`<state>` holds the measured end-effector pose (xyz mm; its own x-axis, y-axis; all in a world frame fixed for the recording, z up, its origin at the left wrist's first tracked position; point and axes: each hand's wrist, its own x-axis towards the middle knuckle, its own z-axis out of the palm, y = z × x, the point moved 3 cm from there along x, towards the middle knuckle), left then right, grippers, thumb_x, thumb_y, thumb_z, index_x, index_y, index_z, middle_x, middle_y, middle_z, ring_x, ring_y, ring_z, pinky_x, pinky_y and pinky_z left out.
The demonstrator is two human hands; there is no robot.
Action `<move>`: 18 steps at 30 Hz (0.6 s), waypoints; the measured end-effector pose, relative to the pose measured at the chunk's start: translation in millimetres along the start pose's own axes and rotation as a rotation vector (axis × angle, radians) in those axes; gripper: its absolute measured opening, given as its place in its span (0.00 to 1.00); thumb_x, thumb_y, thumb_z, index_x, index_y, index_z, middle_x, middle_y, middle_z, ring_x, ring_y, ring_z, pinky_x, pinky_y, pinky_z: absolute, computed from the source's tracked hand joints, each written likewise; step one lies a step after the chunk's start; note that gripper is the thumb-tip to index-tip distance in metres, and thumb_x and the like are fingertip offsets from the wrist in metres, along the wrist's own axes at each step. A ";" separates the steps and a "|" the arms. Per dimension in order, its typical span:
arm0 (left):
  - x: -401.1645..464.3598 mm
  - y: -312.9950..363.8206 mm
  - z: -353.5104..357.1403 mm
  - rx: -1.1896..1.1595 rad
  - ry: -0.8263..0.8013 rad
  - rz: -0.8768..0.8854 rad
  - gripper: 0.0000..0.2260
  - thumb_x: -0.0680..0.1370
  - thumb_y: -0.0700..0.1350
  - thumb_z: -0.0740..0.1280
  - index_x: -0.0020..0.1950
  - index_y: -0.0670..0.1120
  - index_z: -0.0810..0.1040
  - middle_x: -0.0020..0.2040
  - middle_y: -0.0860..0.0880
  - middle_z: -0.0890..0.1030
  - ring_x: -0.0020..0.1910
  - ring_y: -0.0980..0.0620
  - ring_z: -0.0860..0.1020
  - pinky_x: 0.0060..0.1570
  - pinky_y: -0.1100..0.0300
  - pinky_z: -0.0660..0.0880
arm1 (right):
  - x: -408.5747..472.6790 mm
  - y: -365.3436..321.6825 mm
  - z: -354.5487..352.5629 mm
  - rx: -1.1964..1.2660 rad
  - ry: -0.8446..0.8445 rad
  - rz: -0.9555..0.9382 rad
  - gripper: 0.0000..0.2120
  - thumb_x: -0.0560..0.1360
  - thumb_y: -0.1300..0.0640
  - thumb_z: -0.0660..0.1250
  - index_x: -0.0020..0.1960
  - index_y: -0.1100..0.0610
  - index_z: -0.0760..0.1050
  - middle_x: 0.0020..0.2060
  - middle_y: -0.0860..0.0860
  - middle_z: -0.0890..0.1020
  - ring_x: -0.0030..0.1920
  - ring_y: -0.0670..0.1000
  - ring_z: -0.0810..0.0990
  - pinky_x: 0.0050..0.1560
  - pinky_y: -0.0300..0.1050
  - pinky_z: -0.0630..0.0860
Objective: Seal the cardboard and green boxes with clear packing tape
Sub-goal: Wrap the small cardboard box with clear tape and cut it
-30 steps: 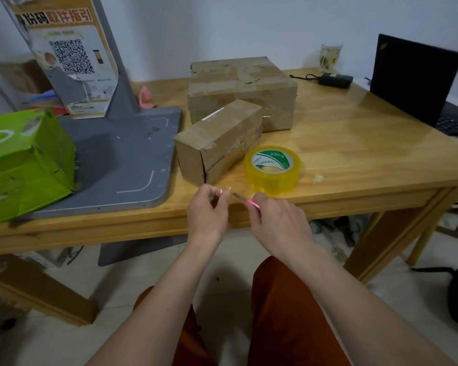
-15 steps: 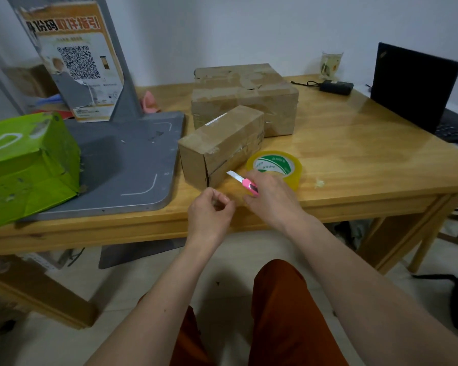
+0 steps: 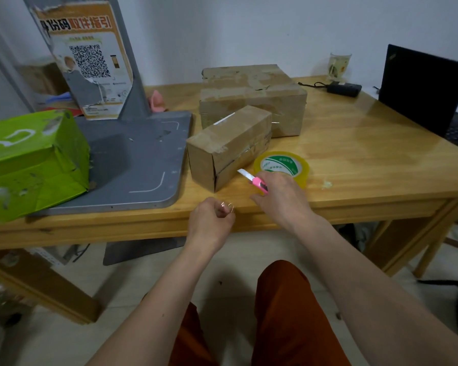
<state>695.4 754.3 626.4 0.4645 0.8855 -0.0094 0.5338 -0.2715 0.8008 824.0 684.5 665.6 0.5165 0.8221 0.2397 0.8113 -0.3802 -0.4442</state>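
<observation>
The right hand point(image 3: 280, 196) is curled round a pink utility knife point(image 3: 257, 183), its pale blade run out and pointing up and left toward the near end of the small cardboard box point(image 3: 228, 146); the blade tip sits just beside that box, though whether it touches I cannot tell. The knuckles face up, the wrist low over the front edge of the wooden table point(image 3: 368, 154), the forearm reaching in from the lower right. The left hand point(image 3: 210, 220) hangs just off the table edge with fingers bent in, pinching a crumpled scrap of clear tape point(image 3: 228, 206) at the fingertips; its forearm comes up from the lower left. Just behind the right hand lies the roll of packing tape point(image 3: 282, 165), flat on the table, yellowish with a green and white label, close beside the small box. Behind that box stands a larger cardboard box point(image 3: 254, 96), the two touching or nearly so. The green box point(image 3: 32, 165) rests well to the left, on a grey stand base point(image 3: 140, 159) whose upright carries a poster with a QR code point(image 3: 87, 59). Farther back are a glass point(image 3: 340, 66), a black power adapter point(image 3: 344, 88), and an open black laptop point(image 3: 423, 88) at the right edge.
</observation>
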 end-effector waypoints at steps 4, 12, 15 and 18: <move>-13.6 3.0 2.2 -0.324 -0.114 -0.016 0.03 0.78 0.39 0.68 0.48 0.46 0.77 0.47 0.49 0.81 0.48 0.51 0.79 0.51 0.57 0.76 | -5.2 -2.6 -5.3 0.187 0.077 -0.009 0.09 0.75 0.58 0.69 0.55 0.56 0.76 0.38 0.47 0.75 0.41 0.51 0.74 0.43 0.48 0.76; -28.5 20.9 7.6 -0.556 -0.233 -0.028 0.04 0.79 0.36 0.66 0.48 0.43 0.80 0.49 0.42 0.82 0.46 0.51 0.79 0.38 0.68 0.76 | -24.2 10.0 -18.3 0.681 -0.214 0.075 0.04 0.73 0.63 0.71 0.41 0.60 0.84 0.33 0.53 0.84 0.36 0.48 0.80 0.43 0.43 0.78; -30.9 22.9 18.3 -0.581 -0.304 -0.078 0.05 0.79 0.38 0.67 0.48 0.41 0.82 0.45 0.43 0.82 0.45 0.52 0.79 0.45 0.62 0.79 | -29.0 24.6 -20.9 0.685 -0.192 0.100 0.03 0.70 0.67 0.73 0.39 0.63 0.83 0.33 0.54 0.84 0.33 0.50 0.79 0.40 0.44 0.78; -32.1 24.1 30.2 -0.695 -0.392 -0.230 0.05 0.78 0.38 0.68 0.49 0.37 0.83 0.42 0.43 0.83 0.38 0.52 0.79 0.41 0.61 0.80 | -33.6 39.1 -20.8 0.603 -0.180 0.135 0.04 0.70 0.67 0.73 0.37 0.61 0.83 0.31 0.52 0.84 0.33 0.48 0.79 0.41 0.47 0.78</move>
<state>714.7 708.0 627.9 0.6785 0.6597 -0.3233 0.1471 0.3092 0.9396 844.1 633.2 658.1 0.5062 0.8621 0.0223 0.4186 -0.2231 -0.8804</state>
